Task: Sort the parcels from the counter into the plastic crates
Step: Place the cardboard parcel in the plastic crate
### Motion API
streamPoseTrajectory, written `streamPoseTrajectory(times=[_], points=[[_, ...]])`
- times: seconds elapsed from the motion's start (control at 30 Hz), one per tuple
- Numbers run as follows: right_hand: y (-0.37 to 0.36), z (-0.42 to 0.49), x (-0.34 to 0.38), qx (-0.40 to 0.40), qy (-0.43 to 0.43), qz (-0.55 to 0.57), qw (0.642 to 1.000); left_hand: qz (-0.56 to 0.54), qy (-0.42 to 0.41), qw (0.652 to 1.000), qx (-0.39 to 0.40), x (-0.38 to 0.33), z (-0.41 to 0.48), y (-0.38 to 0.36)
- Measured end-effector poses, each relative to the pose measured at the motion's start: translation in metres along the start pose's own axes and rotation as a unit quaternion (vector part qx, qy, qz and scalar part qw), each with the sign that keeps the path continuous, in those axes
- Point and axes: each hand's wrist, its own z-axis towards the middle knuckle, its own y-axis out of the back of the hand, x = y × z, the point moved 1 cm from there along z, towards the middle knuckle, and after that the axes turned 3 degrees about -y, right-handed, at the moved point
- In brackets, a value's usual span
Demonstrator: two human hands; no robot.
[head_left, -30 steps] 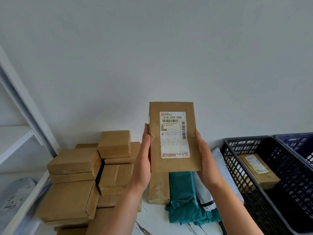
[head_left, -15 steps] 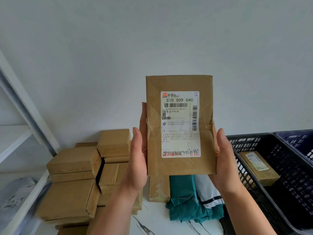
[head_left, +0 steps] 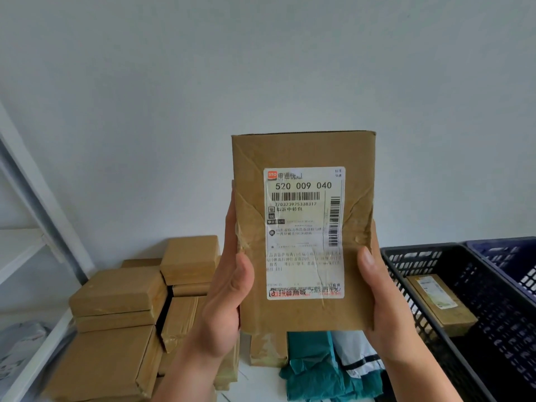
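Left hand [head_left: 223, 309] and right hand [head_left: 387, 311] clasped the flat brown cardboard parcel [head_left: 303, 152] upright, thumbs curled onto its front; parcel nearer camera than before.

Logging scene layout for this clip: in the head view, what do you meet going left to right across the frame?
From the left: white shelf frame → stacked brown parcels → left hand → held labelled parcel → right hand → black crate → blue crate.
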Motion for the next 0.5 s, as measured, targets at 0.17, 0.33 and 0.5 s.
streamPoseTrajectory(times=[0.17,0.33,0.5], points=[[0.004,0.009,-0.016,-0.003,-0.013,0.014,1.0,-0.003,0.046,0.999,-0.007,0.014,0.004,0.008],[0.017,0.017,-0.073,-0.039,-0.095,0.018,0.995,0.02,0.119,0.993,-0.019,0.057,0.002,0.018],[0.021,0.0,-0.114,-0.065,-0.183,0.037,0.98,-0.015,0.196,0.979,-0.061,0.103,-0.019,0.027]])
